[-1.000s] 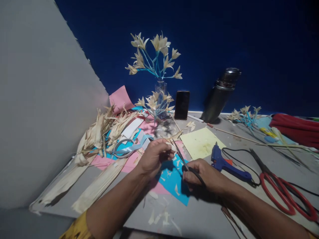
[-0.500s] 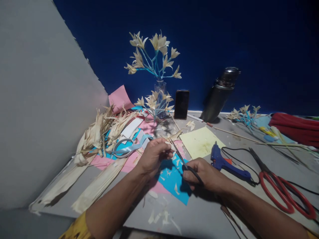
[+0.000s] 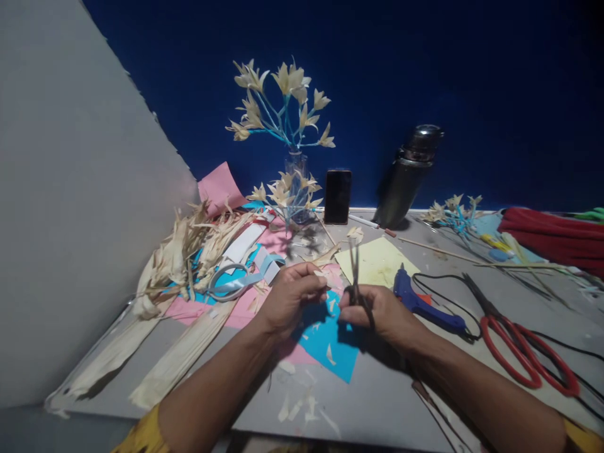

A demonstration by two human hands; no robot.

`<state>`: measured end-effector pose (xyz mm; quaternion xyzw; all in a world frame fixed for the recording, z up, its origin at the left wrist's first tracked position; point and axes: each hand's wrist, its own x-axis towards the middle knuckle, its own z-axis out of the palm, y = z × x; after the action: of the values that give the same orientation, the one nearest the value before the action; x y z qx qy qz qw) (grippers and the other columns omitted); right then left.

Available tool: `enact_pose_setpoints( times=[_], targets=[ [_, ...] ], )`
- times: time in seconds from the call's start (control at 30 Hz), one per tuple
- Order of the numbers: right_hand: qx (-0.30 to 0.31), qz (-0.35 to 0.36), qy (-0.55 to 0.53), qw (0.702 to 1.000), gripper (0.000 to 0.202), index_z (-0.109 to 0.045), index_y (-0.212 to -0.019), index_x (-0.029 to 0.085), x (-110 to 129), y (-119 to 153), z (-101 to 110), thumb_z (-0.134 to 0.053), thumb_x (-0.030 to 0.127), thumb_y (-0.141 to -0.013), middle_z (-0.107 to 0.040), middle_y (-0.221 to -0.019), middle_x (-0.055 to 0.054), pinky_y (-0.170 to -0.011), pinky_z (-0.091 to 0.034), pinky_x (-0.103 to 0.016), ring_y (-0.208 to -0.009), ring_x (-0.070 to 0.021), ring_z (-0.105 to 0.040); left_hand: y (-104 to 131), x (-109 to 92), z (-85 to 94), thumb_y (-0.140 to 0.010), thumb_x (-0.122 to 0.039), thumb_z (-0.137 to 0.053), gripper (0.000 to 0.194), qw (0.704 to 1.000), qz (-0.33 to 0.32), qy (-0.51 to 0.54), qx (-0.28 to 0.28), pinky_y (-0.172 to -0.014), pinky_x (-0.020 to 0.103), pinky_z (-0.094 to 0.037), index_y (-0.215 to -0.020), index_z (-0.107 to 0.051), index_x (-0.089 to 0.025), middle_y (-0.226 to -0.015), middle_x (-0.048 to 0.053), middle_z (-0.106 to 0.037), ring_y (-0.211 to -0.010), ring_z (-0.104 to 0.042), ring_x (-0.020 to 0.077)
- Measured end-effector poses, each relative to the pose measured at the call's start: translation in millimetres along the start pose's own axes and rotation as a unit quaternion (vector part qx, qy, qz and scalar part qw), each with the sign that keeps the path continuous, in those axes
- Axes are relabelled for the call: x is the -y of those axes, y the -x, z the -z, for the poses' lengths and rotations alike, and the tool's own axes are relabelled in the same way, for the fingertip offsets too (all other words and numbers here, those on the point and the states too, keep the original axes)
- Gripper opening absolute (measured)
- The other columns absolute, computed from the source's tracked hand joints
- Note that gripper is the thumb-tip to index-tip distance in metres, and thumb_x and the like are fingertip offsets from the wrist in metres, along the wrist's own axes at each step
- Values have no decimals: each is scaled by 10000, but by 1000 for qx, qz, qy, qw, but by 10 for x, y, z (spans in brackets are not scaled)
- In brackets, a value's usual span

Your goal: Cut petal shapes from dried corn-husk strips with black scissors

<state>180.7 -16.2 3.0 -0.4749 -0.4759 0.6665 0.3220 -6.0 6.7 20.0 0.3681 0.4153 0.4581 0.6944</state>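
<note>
Near the middle of the table, my left hand [image 3: 295, 296] pinches a small pale piece of husk [image 3: 322, 277] between thumb and fingers. To its right, my right hand [image 3: 372, 308] holds small dark-handled scissors [image 3: 355, 270], their blades pointing up and away, apart from the husk piece. Beneath the hands lies a blue sheet [image 3: 330, 352] with pale clippings on it. A yellow sheet [image 3: 370, 261] is just beyond my right hand.
Husks [image 3: 174, 270] and a ribbon roll [image 3: 229, 282] lie left. Behind stand flowers in a glass vase [image 3: 296, 189], a phone [image 3: 338, 196] and a flask [image 3: 408, 176]. At right are a blue glue gun [image 3: 427, 308], its cable and large red-handled scissors [image 3: 512, 346].
The small scissors have moved away from the husk piece in my left hand and turned more upright. The whole view has shifted slightly, with the table items now further left.
</note>
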Motion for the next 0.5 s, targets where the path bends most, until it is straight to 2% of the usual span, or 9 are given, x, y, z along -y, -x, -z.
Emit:
enact_pose_setpoints(
  times=[0.1,0.23,0.3,0.37,0.4,0.5],
  targets=[
    [-45,67,-59,995,372,-632,-904,178,8,-15,11,-856,322,-644,-640,-770,9,-617,-457,-246,-681,-138,-579,24,82,-53,-665,-189,-750,166,1000,4,-8,22,-537,199,-365,-672,-589,-150,-560,-18,-575,-518,-506,80],
    [-63,104,-68,990,346,-621,-854,172,29,1,23,-853,338,-660,-613,-738,7,-632,-423,-254,-679,-137,-558,52,121,-98,-670,-176,-748,156,998,29,-1,50,-530,200,-358,-691,-596,-146,-540,-16,-560,-512,-496,86],
    [-76,112,-77,988,342,-614,-830,174,44,10,29,-854,336,-649,-586,-706,16,-612,-406,-256,-649,-132,-532,46,103,-88,-682,-168,-719,127,998,43,21,43,-538,209,-378,-746,-612,-145,-605,7,-606,-527,-524,98],
    [-92,127,-74,985,320,-618,-796,173,58,15,36,-853,319,-637,-560,-689,23,-603,-396,-255,-629,-122,-500,29,78,-61,-705,-148,-659,65,998,29,47,32,-550,217,-396,-750,-613,-138,-657,23,-620,-543,-538,102],
    [-99,137,-69,983,303,-624,-781,171,64,17,39,-851,306,-634,-558,-699,21,-610,-397,-257,-637,-122,-495,19,68,-46,-718,-138,-622,21,997,16,63,32,-550,219,-398,-728,-603,-138,-652,21,-604,-543,-531,102],
    [-109,173,-60,977,261,-638,-765,177,78,31,46,-842,279,-638,-570,-755,7,-637,-400,-260,-685,-133,-503,5,75,-21,-755,-135,-528,89,991,3,116,60,-503,223,-370,-671,-550,-155,-569,-9,-504,-490,-459,98]
  ],
)
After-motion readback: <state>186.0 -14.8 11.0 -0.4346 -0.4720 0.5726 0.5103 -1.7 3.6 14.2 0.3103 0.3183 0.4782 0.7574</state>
